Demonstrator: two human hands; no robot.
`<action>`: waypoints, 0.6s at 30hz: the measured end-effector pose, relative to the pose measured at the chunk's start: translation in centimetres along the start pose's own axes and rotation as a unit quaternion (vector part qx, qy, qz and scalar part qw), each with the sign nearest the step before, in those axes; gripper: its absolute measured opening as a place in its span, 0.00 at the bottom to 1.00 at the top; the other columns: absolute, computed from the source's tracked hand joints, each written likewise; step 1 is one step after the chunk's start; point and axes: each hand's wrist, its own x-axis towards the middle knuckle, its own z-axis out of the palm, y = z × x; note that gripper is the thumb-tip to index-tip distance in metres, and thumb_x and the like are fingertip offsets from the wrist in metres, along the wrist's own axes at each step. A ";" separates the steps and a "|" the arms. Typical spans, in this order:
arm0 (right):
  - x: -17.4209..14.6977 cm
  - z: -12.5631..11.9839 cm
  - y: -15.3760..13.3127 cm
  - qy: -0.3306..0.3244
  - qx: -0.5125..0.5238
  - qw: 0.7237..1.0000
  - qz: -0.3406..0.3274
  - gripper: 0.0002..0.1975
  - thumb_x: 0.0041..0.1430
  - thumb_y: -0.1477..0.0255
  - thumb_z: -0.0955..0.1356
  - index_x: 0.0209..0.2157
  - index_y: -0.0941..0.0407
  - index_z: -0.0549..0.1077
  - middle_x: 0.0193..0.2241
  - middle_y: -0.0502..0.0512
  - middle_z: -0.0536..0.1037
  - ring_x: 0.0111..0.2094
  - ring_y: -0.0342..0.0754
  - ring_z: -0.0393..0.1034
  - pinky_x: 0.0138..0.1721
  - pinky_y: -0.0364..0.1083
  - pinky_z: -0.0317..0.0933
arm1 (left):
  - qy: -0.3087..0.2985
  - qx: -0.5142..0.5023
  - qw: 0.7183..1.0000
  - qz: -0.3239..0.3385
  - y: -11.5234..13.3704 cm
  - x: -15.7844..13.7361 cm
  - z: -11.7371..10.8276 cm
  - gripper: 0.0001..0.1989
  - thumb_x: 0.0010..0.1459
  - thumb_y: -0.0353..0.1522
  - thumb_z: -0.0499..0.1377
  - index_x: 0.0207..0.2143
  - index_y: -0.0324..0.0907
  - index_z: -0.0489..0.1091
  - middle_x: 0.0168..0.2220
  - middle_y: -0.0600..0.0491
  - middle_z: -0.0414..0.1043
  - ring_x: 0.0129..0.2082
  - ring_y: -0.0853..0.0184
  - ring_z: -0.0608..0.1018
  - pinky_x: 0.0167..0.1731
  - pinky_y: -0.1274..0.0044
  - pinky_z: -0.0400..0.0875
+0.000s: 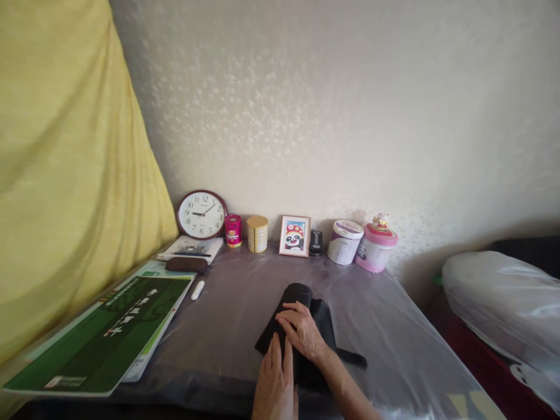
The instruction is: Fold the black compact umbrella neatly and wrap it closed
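Note:
A folded black fabric item (324, 321), which looks like a cloth bag, lies near the front of the table. A narrow black strap (351, 357) sticks out from its right side. My left hand (275, 373) rests on the item's lower left part with its fingers stretched forward. Pressed on the middle of the fabric, my right hand (304, 333) lies flat with extended fingers, just beyond the left fingertips. Neither hand is gripping the fabric. Part of the item is hidden beneath both hands.
Green books (109, 332) are stacked at the left, with a brown case (186, 265) and a small white object (198, 290) nearby. Along the wall stand a clock (202, 214), a pink tin (233, 231), a yellow-lidded can (258, 234), a panda picture frame (294, 235) and tubs (345, 242).

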 end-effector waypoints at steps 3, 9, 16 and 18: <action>1.2 0.4 1.8 -0.003 -0.025 1.000 0.013 0.13 0.62 0.70 0.59 0.38 0.51 0.75 0.38 0.51 0.79 0.52 0.50 0.63 0.58 0.57 0.43 | -0.052 0.019 0.998 -0.024 0.6 0.2 -1.1 0.45 0.39 0.20 0.52 0.62 0.35 0.38 0.64 0.37 0.39 0.62 0.54 0.52 0.58 0.67 0.53; 4.5 0.3 5.9 0.023 -0.091 0.994 0.063 0.13 0.61 0.71 0.60 0.34 0.49 0.76 0.39 0.49 0.79 0.51 0.48 0.65 0.56 0.54 0.48 | -0.099 0.036 0.993 -0.058 1.9 0.3 -3.4 0.48 0.36 0.16 0.50 0.61 0.37 0.36 0.64 0.38 0.40 0.62 0.57 0.52 0.58 0.69 0.52; 3.3 -0.8 6.1 0.140 -0.138 0.977 0.082 0.15 0.60 0.74 0.58 0.41 0.58 0.73 0.43 0.61 0.75 0.48 0.52 0.66 0.51 0.53 0.58 | -0.106 0.009 0.992 -0.073 1.6 0.8 -3.0 0.51 0.33 0.15 0.51 0.61 0.37 0.35 0.63 0.37 0.41 0.62 0.57 0.52 0.58 0.71 0.52; 1.6 -0.9 5.3 0.138 -0.110 0.983 0.056 0.14 0.59 0.74 0.58 0.40 0.56 0.73 0.44 0.59 0.75 0.47 0.51 0.67 0.51 0.52 0.58 | -0.086 -0.010 0.995 -0.058 1.0 0.8 -2.0 0.52 0.32 0.15 0.52 0.62 0.37 0.35 0.63 0.37 0.41 0.62 0.55 0.52 0.57 0.70 0.52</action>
